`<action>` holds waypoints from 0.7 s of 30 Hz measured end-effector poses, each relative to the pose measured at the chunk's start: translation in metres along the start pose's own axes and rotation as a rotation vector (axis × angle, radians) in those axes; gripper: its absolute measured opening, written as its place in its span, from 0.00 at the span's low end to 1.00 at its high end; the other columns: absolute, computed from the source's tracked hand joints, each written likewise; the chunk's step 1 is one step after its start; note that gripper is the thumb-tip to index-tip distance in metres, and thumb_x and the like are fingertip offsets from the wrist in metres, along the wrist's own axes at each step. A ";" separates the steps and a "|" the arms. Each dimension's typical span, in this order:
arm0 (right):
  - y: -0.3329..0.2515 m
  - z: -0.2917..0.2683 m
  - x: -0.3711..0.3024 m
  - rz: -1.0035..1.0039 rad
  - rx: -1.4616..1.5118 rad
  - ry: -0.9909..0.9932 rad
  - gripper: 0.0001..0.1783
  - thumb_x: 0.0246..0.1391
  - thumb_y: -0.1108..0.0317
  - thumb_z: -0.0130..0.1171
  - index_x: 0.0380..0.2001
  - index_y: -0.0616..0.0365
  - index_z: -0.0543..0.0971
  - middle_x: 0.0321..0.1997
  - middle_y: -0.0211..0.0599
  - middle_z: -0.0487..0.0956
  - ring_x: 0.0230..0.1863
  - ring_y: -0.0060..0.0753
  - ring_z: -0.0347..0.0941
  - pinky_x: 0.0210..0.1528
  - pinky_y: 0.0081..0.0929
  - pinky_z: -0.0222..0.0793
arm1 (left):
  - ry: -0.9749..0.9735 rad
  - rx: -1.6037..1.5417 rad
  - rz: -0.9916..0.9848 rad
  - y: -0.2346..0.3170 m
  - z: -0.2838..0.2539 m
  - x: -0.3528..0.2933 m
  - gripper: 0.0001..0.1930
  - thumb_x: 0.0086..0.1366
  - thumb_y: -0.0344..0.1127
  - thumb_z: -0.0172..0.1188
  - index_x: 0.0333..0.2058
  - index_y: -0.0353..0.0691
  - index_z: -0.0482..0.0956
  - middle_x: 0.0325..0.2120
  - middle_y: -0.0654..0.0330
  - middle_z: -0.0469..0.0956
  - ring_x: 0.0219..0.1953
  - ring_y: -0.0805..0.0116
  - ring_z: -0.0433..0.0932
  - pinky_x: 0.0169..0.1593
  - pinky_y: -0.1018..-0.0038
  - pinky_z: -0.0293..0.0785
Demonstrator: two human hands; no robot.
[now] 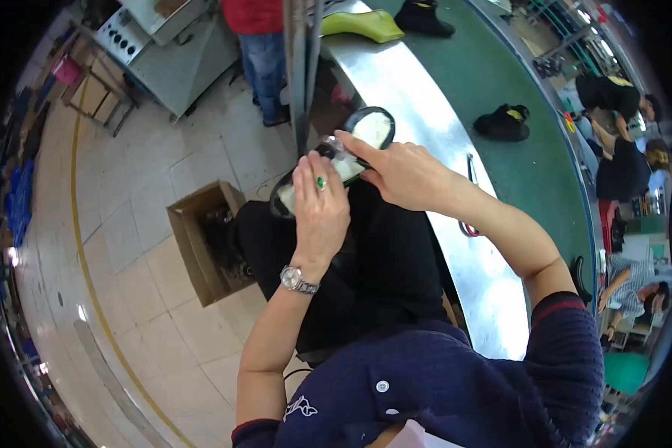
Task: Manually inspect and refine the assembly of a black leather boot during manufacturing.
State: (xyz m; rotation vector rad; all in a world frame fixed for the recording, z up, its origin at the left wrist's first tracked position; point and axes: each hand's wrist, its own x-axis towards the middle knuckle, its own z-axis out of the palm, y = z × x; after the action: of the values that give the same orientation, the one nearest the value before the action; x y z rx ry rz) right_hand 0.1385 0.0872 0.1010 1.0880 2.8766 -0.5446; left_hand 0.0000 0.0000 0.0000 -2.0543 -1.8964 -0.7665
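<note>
An open cardboard box stands on the tiled floor, left of the person's knees, its flaps up and a tangle of dark scraps lying inside; what they are is too dim to tell. Farther off to the left, a pink bucket-like container sits by a small frame, its inside too small to make out. Above the thighs, between the two hands, is a shoe-shaped piece with a black edge and a pale face turned up, slanting from the lower left to the upper right. The left hand lies over its lower half, fingers straight and close together, a green ring on one of them and a watch at the wrist; the thumb is hidden, so whether it grips underneath cannot be told. The right hand touches the middle of the piece from the other side, index finger stretched across, the remaining fingers folded; a small shiny bit shows at the fingertip, and whether it is pinched is unclear. Beside the right forearm, red-handled scissors lie partly covered on the metal edge of the bench, whose green top bears dark shoes.
</note>
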 end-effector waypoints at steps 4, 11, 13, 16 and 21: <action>-0.076 0.014 -0.017 0.149 0.380 0.213 0.44 0.52 0.69 0.54 0.69 0.38 0.47 0.26 0.55 0.78 0.27 0.61 0.76 0.27 0.50 0.72 | -0.137 -0.204 -0.072 -0.028 -0.037 -0.035 0.29 0.56 0.30 0.60 0.55 0.24 0.63 0.53 0.38 0.67 0.57 0.42 0.65 0.61 0.54 0.62; 0.012 0.017 0.009 0.007 -0.009 -0.042 0.48 0.48 0.68 0.57 0.70 0.51 0.46 0.20 0.49 0.77 0.24 0.52 0.78 0.27 0.40 0.72 | -0.442 0.060 -0.100 -0.011 -0.046 0.020 0.41 0.44 0.30 0.72 0.58 0.31 0.63 0.53 0.44 0.67 0.55 0.48 0.66 0.59 0.52 0.58; -0.001 0.005 0.007 -0.044 -0.036 -0.047 0.48 0.48 0.68 0.58 0.70 0.50 0.46 0.20 0.48 0.76 0.24 0.52 0.77 0.27 0.39 0.72 | -0.446 -0.038 -0.094 -0.018 -0.042 0.012 0.39 0.45 0.31 0.72 0.57 0.29 0.64 0.52 0.44 0.68 0.54 0.47 0.67 0.59 0.54 0.60; -0.024 -0.011 -0.013 -0.020 0.309 0.274 0.49 0.48 0.69 0.58 0.70 0.47 0.45 0.21 0.45 0.78 0.24 0.50 0.78 0.26 0.36 0.72 | -0.333 -0.003 -0.118 -0.006 -0.043 0.002 0.38 0.46 0.30 0.70 0.56 0.29 0.64 0.52 0.44 0.68 0.54 0.47 0.67 0.58 0.57 0.62; -0.003 0.015 -0.006 -0.073 -0.082 -0.011 0.47 0.44 0.70 0.60 0.68 0.54 0.52 0.21 0.46 0.78 0.26 0.49 0.80 0.26 0.35 0.73 | -0.308 0.038 -0.059 -0.006 -0.039 0.000 0.35 0.50 0.31 0.68 0.56 0.26 0.64 0.52 0.42 0.68 0.54 0.47 0.66 0.58 0.58 0.62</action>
State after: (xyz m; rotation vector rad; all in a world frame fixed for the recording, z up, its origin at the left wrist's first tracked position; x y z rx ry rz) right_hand 0.1396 0.0765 0.0889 0.9696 2.9105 -0.4291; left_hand -0.0141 -0.0194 0.0312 -2.2062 -2.1191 -0.4408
